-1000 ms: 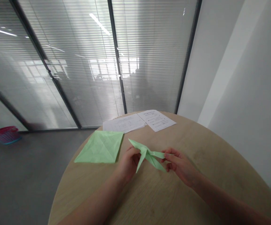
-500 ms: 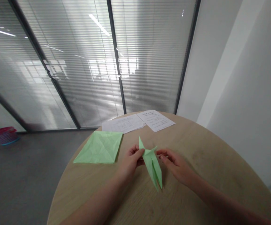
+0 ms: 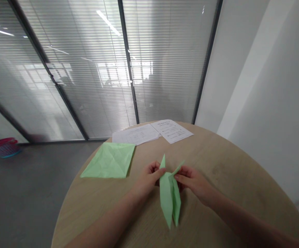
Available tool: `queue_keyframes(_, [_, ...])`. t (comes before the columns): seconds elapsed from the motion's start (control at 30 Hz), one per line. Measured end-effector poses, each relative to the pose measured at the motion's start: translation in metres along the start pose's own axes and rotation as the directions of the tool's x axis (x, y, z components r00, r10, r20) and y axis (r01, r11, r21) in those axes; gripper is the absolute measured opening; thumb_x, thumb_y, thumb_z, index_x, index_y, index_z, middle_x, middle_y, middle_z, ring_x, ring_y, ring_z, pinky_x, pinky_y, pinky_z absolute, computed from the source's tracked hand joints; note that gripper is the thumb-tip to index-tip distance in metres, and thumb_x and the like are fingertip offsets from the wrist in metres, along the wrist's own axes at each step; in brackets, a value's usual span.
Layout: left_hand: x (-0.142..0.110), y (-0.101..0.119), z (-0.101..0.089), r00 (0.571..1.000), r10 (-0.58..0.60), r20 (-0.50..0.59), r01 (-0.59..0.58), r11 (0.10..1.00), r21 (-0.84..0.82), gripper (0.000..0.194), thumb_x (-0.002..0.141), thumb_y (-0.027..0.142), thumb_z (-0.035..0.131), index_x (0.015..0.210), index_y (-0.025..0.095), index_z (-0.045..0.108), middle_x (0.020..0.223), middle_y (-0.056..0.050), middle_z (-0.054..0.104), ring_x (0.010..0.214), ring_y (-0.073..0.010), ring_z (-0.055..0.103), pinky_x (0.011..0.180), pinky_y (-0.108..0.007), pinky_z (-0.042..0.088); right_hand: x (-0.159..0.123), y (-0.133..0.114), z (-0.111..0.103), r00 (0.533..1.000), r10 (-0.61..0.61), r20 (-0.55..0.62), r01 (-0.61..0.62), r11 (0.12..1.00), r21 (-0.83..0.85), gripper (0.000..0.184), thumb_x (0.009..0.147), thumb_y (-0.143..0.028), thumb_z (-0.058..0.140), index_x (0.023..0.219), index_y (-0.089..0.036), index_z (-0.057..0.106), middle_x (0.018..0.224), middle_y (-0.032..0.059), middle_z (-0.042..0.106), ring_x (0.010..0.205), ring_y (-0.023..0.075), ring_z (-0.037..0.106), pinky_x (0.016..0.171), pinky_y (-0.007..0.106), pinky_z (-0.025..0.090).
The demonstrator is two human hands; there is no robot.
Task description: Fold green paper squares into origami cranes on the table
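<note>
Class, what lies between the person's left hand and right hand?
Between the left hand and the right hand, the head view shows the folded green paper.

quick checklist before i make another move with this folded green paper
1. Left hand has hold of the folded green paper, thumb in front: ok.
2. Right hand has hold near the paper's upper right: ok.
3. The two narrow upper tips stand apart: ok.
4. The two long lower flaps meet edge to edge: not ok, a gap shows between their ends.
5. The creased green sheet lies apart from both hands: ok.
6. Folds on the paper's far side are neat: cannot tell, hidden.
</note>
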State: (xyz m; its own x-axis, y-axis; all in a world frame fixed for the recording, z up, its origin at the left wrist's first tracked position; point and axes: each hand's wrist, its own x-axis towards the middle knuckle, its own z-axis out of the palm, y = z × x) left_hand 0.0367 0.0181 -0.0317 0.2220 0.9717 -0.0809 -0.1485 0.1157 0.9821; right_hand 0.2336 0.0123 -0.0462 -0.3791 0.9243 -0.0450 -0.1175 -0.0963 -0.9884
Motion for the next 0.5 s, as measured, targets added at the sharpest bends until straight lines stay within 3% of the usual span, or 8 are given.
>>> queue_keyframes(0.2, [0.0017, 0.0002, -0.0011, 0.999, 0.039, -0.026, -0.038, 0.998, 0.045, 0.046, 0.075, 0.053, 0.082, 0.075, 0.021, 0.049, 0.061, 0.007, 0.051, 0.051, -0.0081, 0.046, 0.050, -0.021, 0.033, -0.0010, -0.0044, 0.0001, 0.998, 0.034, -0.053, -0.026, 0.988, 0.149, 0.036, 0.073, -0.049, 0.086, 0.083, -0.019, 0.068, 0.078, 0.0014, 0.070, 0.070, 0.0174, 0.065, 0.065, 0.029, 0.052])
queue_keyframes(0.37, [0.0006, -0.0010, 0.0001, 0.997, -0.019, -0.069, 0.023, 0.998, 0.065, 0.041, 0.078, 0.052, 0.079, 0.082, 0.022, 0.051, 0.064, 0.005, 0.058, 0.050, -0.0119, 0.055, 0.047, -0.022, 0.037, -0.0026, -0.0068, 0.0043, 0.998, 0.043, -0.055, -0.030, 0.974, 0.224, 0.034, 0.073, -0.046, 0.086, 0.083, -0.020, 0.068, 0.079, 0.0006, 0.069, 0.074, 0.0179, 0.065, 0.071, 0.031, 0.054])
queue_keyframes(0.5, [-0.0004, 0.0028, 0.0018, 0.988, -0.080, -0.135, 0.078, 0.997, -0.015, 0.034, 0.078, 0.045, 0.078, 0.083, 0.021, 0.055, 0.066, 0.005, 0.058, 0.052, -0.0116, 0.056, 0.048, -0.021, 0.039, -0.0028, -0.0045, 0.0035, 0.997, -0.011, -0.081, 0.027, 0.980, 0.199, 0.033, 0.074, -0.048, 0.085, 0.088, -0.021, 0.072, 0.087, 0.0027, 0.072, 0.082, 0.0198, 0.067, 0.077, 0.034, 0.055])
